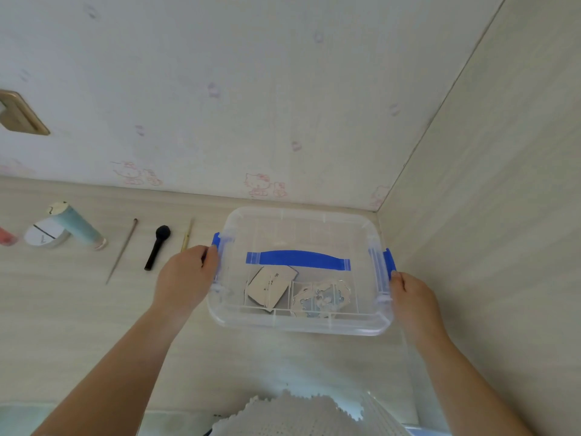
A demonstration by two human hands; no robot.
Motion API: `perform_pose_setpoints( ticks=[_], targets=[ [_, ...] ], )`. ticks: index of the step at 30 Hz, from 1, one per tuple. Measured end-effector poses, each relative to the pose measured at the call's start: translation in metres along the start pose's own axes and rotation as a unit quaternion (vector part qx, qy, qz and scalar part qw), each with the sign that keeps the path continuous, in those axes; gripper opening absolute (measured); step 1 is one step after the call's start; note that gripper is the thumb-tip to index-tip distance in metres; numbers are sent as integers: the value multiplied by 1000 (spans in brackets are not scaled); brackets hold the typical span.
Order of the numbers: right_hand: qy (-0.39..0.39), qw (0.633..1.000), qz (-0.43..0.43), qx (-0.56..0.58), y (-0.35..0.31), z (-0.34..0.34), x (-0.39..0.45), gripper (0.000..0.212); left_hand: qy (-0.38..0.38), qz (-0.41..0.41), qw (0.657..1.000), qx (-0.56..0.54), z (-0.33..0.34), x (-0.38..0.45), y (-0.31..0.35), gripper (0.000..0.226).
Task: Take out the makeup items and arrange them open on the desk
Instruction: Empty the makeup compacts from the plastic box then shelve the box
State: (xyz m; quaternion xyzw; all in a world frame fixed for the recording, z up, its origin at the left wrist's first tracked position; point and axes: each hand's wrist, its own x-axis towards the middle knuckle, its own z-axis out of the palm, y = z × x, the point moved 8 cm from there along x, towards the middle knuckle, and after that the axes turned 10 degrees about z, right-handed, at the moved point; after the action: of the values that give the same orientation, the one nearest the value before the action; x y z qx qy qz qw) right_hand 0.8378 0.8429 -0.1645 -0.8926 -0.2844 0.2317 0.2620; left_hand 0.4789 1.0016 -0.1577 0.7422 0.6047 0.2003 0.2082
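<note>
A clear plastic box (pixel 298 322) with a lid, a blue carry handle (pixel 297 260) and blue side clips stands on the desk at the right, against the side wall. Through the lid I see a beige card-like item (pixel 270 286) and a pale bluish item (pixel 323 298) inside. My left hand (pixel 185 278) holds the box's left side, fingers curled at the left clip (pixel 216 240). My right hand (pixel 412 305) holds the right side just below the right clip (pixel 390 263). Laid out to the left are a black brush (pixel 158 245), a thin stick (pixel 122 250) and a slim yellowish pencil (pixel 187 236).
Further left on the desk lie a teal tube (pixel 78 226), a round white compact (pixel 47 234) and a pink item (pixel 8 236) cut off by the frame edge. The back wall has cartoon-cat wallpaper. A white knitted garment (pixel 298 416) fills the bottom middle.
</note>
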Motion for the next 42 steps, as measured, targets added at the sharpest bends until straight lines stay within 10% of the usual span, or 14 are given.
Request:
perform_pose_setpoints(
  ticks=[10, 18, 32, 42],
  targets=[
    [-91, 973, 94, 190, 16, 14, 5, 25, -36, -93, 947, -306, 24, -16, -17, 42],
    [-33, 980, 18, 195, 16, 0, -8, 39, 33, 8, 954, -297, 2, -42, 1, 23],
    [-130, 977, -168, 34, -1, 22, -64, 101, -102, 143, 961, -214, 8, -80, 20, 90],
    [-67, 977, -118, 165, -23, -5, -56, 86, -33, 96, 959, -265, -17, -54, 24, 92]
  ],
)
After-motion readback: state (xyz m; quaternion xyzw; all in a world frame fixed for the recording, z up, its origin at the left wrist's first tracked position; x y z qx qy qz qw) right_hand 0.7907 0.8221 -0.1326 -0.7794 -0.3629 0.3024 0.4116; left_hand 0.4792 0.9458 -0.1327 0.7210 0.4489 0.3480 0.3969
